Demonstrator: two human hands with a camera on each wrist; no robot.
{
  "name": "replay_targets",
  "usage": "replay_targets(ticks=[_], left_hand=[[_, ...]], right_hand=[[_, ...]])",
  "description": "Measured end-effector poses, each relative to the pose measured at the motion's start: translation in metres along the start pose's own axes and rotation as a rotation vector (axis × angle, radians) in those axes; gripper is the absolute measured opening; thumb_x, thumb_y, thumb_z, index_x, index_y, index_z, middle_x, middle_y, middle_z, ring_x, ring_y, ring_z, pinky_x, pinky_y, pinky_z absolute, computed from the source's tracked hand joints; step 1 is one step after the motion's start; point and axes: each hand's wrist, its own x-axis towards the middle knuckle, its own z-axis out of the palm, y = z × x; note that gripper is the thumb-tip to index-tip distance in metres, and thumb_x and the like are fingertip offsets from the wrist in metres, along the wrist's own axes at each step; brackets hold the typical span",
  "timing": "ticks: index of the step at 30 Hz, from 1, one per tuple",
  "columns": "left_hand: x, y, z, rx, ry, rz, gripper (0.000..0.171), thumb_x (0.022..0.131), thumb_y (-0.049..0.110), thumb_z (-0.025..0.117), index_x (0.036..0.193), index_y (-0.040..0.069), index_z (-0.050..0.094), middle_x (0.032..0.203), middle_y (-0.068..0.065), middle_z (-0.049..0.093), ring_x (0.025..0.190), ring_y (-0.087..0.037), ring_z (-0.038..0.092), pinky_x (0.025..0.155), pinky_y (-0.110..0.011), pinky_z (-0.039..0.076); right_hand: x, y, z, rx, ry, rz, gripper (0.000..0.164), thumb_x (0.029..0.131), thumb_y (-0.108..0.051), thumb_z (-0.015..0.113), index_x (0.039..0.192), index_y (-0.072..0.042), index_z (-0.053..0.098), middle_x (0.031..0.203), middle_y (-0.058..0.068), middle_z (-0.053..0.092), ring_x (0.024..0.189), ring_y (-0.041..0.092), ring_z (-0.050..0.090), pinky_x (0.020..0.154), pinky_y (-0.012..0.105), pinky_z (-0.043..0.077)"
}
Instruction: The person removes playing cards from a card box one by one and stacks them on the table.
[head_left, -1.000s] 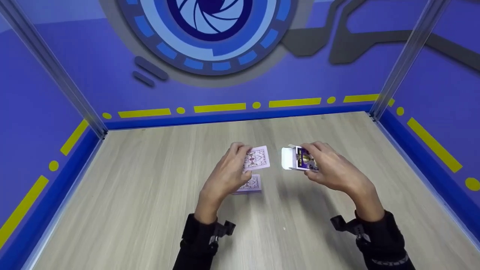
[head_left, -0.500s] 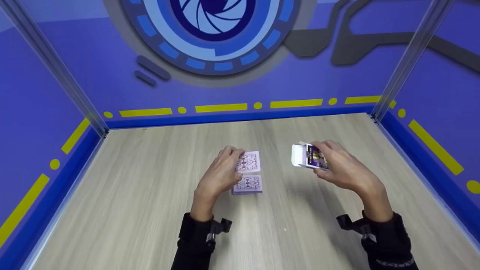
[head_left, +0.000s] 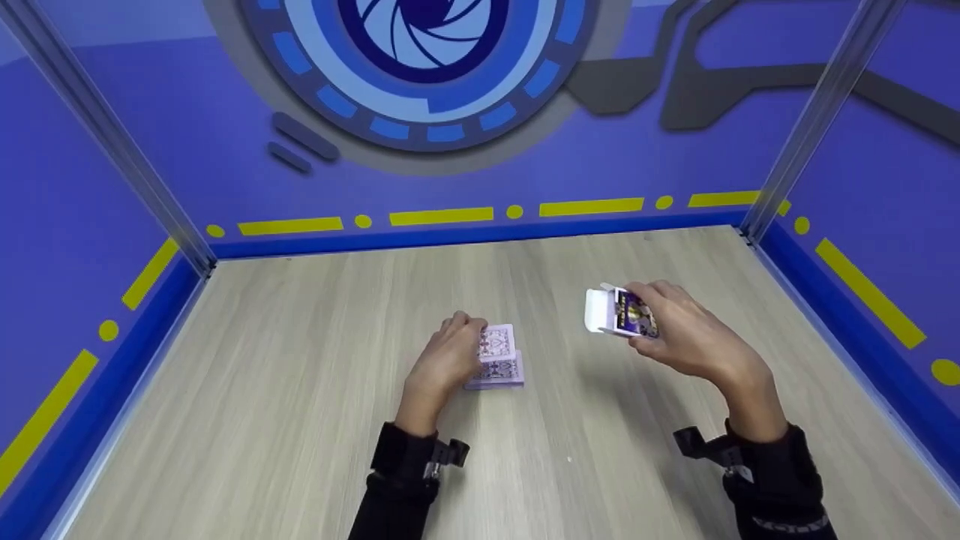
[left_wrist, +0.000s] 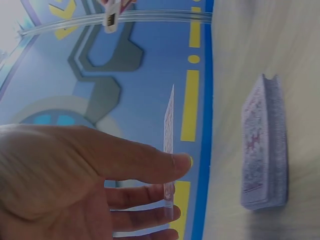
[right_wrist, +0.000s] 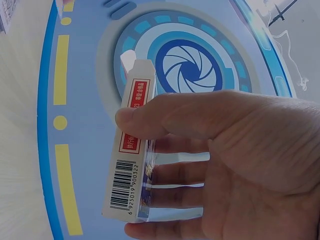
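Note:
My left hand (head_left: 444,360) pinches a thin playing card (head_left: 497,342), patterned back up, by its left side; whether it is one card or a few, I cannot tell. In the left wrist view the card (left_wrist: 169,130) is edge-on between thumb and fingers, apart from the deck (left_wrist: 264,145). That deck of cards (head_left: 504,373) lies on the table just below the held card, partly covered by it in the head view. My right hand (head_left: 690,330) grips the card box (head_left: 634,313) in the air, its white flap (head_left: 598,310) open towards the left. A barcode shows on the box's side (right_wrist: 123,185).
The pale wooden table (head_left: 300,390) is enclosed by blue panels (head_left: 420,184) at the back and both sides. Metal posts (head_left: 806,112) stand in the back corners.
My left hand first drew left, away from the box, then came nearer with the card, over the deck. My right hand moved the box slightly right, then stayed almost still.

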Motion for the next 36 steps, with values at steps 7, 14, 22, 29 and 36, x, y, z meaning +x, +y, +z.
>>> replay_targets(ticks=[7, 14, 22, 29, 36], left_hand=[[0.006, -0.002, 0.015, 0.038, -0.031, 0.028, 0.05, 0.081, -0.012, 0.071, 0.129, 0.0, 0.067, 0.125, -0.018, 0.062, 0.115, -0.035, 0.057, 0.101, -0.049, 0.047], [0.009, -0.003, 0.025, 0.03, -0.059, 0.006, 0.039, 0.086, -0.008, 0.067, 0.125, -0.001, 0.068, 0.116, -0.016, 0.062, 0.104, -0.031, 0.056, 0.095, -0.048, 0.048], [0.013, -0.002, 0.033, 0.048, -0.09, -0.019, 0.043, 0.085, -0.007, 0.071, 0.128, -0.002, 0.066, 0.118, -0.017, 0.06, 0.106, -0.03, 0.055, 0.098, -0.049, 0.048], [0.016, -0.004, 0.037, 0.06, -0.12, -0.042, 0.042, 0.085, -0.01, 0.067, 0.126, -0.001, 0.067, 0.113, -0.016, 0.06, 0.101, -0.028, 0.054, 0.095, -0.048, 0.049], [0.016, -0.005, 0.039, 0.078, -0.133, -0.04, 0.04, 0.082, -0.011, 0.067, 0.121, -0.002, 0.068, 0.104, -0.013, 0.058, 0.096, -0.027, 0.052, 0.092, -0.047, 0.049]], right_hand=[[0.0, 0.001, 0.001, 0.0, -0.003, -0.007, 0.064, 0.087, -0.007, 0.077, 0.144, 0.006, 0.05, 0.131, 0.025, 0.057, 0.107, 0.033, 0.055, 0.087, 0.049, 0.049], [-0.001, 0.001, 0.001, -0.007, -0.01, -0.003, 0.067, 0.086, -0.009, 0.08, 0.144, 0.007, 0.05, 0.13, 0.026, 0.058, 0.107, 0.034, 0.055, 0.088, 0.05, 0.05], [-0.001, -0.001, 0.002, 0.003, -0.004, -0.011, 0.066, 0.085, -0.008, 0.08, 0.141, 0.008, 0.051, 0.126, 0.025, 0.059, 0.104, 0.033, 0.057, 0.086, 0.049, 0.051], [-0.001, -0.001, 0.001, 0.007, -0.002, -0.012, 0.065, 0.085, -0.009, 0.08, 0.142, 0.007, 0.052, 0.126, 0.024, 0.06, 0.103, 0.032, 0.057, 0.086, 0.049, 0.051], [-0.001, 0.0, 0.001, 0.013, -0.006, -0.007, 0.066, 0.085, -0.009, 0.081, 0.142, 0.007, 0.052, 0.125, 0.023, 0.06, 0.102, 0.032, 0.057, 0.085, 0.048, 0.051]])
